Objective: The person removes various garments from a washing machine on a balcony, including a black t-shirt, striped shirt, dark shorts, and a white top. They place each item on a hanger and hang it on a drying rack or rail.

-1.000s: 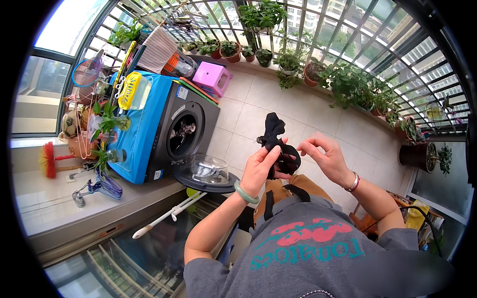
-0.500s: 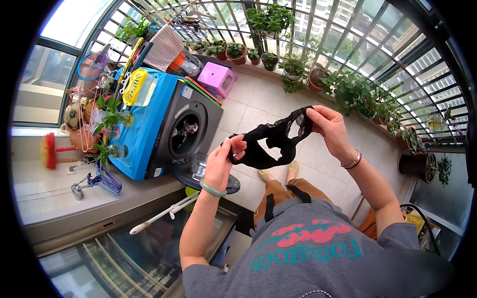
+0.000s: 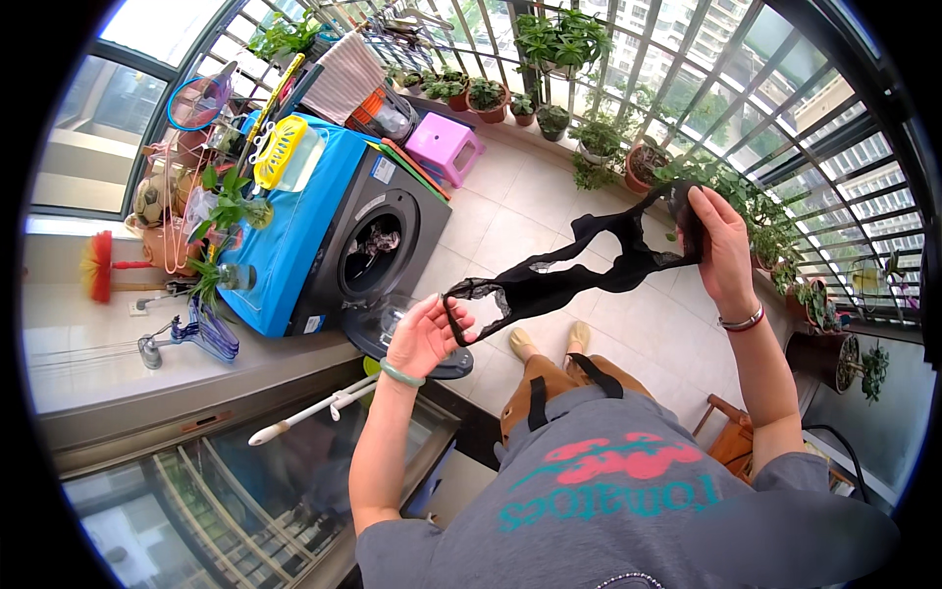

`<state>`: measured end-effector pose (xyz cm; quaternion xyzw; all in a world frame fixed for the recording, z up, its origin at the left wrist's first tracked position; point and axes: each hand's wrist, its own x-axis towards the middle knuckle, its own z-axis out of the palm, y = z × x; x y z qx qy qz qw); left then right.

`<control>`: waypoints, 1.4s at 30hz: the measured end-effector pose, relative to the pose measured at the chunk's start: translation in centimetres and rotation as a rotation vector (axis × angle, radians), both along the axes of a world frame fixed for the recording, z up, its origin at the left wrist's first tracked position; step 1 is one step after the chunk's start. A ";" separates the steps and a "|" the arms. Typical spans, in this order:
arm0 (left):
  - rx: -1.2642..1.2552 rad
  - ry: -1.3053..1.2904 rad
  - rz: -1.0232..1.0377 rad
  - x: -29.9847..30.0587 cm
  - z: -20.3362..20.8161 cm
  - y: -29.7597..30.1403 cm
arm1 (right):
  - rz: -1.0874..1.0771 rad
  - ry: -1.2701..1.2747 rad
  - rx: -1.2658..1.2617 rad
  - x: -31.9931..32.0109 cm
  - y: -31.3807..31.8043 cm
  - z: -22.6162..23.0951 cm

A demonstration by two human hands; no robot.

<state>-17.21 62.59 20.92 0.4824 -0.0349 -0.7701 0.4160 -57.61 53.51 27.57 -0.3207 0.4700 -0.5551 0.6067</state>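
A black lace-trimmed undergarment (image 3: 549,285) is stretched between my hands in front of me, above the tiled floor. Whether it is a bra or briefs I cannot tell. My left hand (image 3: 424,341) holds its lower left end, where a lace-edged loop passes by the fingers. At the upper right, my right hand (image 3: 723,245) grips the bunched lace end between thumb and fingers. Openings in the cloth show the floor through it. To the left stands a dark grey front-loading washing machine (image 3: 417,211), its round door swung open and some laundry (image 3: 377,241) inside the drum.
A blue cover (image 3: 285,231) lies over the washer, with a yellow basket (image 3: 282,152) on top. Beyond it stands a pink stool (image 3: 444,142). Potted plants (image 3: 643,162) line the railing. Several hangers (image 3: 211,336) hang at left, near a white pole (image 3: 314,407). A wooden stool (image 3: 731,432) stands right.
My hands have moved farther apart, the right one outward to the right. The black undergarment is now drawn out longer between them. The view has shifted slightly.
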 end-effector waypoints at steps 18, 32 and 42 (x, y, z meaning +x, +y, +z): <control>-0.228 -0.072 0.127 -9.2 5.3 -1.6 | 0.538 0.045 0.047 14.4 0.7 -2.4; -0.382 0.112 -0.170 -1.5 -0.3 -9.4 | 0.534 0.052 0.145 21.6 -7.2 -1.1; -0.400 -0.090 -0.100 3.0 0.0 -18.0 | 0.368 0.120 0.082 26.5 -14.0 -1.0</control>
